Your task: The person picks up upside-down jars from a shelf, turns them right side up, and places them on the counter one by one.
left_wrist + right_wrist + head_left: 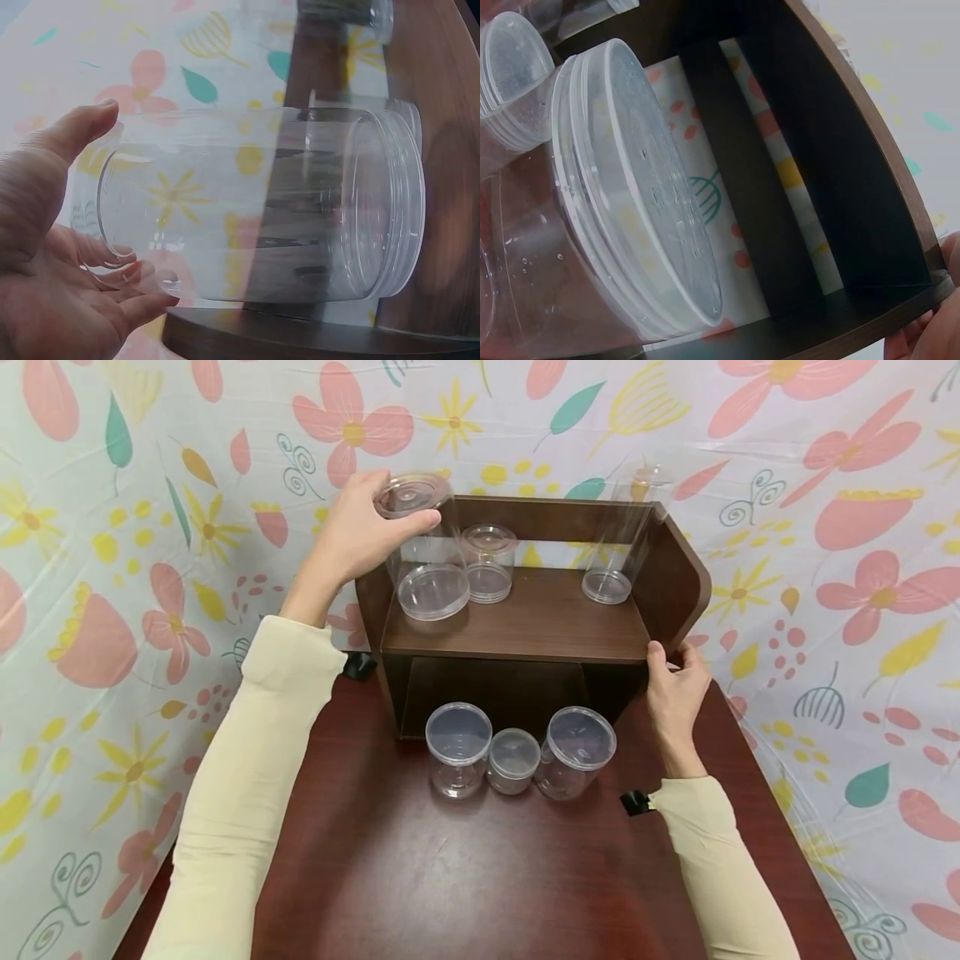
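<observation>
My left hand [367, 527] grips a large clear plastic jar [429, 552] around its upper end, thumb on one side and fingers on the other. The jar stands upside down, its lid end low at the left of the brown shelf's upper board [517, 631]. In the left wrist view, the jar [247, 202] shows nothing inside. A shorter clear jar [489, 564] is right beside it, also lid down. At the shelf's right front edge, my right hand [678, 693] holds the board's corner, thumb on top.
A tall slim clear jar [611, 568] stands lid down at the upper board's right end. Three lidded clear jars, a left one [459, 752], a small middle one [513, 762] and a right one [576, 752], stand on the red-brown table [480, 893] before the lower compartment.
</observation>
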The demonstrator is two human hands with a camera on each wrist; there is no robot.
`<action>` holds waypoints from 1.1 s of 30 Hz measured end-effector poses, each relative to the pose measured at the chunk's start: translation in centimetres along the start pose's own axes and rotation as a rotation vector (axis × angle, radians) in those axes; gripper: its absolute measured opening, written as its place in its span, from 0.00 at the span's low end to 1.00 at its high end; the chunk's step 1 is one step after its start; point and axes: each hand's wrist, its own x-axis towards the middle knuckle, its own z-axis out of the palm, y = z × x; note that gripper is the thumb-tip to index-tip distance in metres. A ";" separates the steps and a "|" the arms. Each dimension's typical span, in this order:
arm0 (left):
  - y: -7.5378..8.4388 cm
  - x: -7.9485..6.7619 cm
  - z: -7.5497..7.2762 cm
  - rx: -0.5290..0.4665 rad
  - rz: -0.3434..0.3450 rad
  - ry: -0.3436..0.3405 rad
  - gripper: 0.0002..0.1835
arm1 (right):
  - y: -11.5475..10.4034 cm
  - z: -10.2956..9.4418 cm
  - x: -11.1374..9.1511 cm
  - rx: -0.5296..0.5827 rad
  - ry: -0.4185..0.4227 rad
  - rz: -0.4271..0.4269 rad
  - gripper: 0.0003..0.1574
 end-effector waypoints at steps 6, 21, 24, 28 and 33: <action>0.2 -2.4 -0.7 -0.133 -0.024 0.003 0.49 | -0.3 0.0 0.0 0.000 0.001 0.020 0.17; -0.2 -7.1 0.0 -0.435 0.009 0.112 0.43 | -4.6 -0.6 -1.1 0.037 -0.049 0.054 0.14; -0.4 -7.8 0.4 -0.498 0.017 0.113 0.42 | -4.8 -0.6 -1.1 0.041 -0.051 0.059 0.14; -0.8 -8.7 1.1 -0.571 0.028 0.102 0.41 | -4.9 -0.6 -1.2 0.048 -0.048 0.064 0.15; -1.3 -9.8 2.1 -0.626 0.039 0.070 0.40 | -4.9 -0.6 -1.1 0.055 -0.039 0.065 0.16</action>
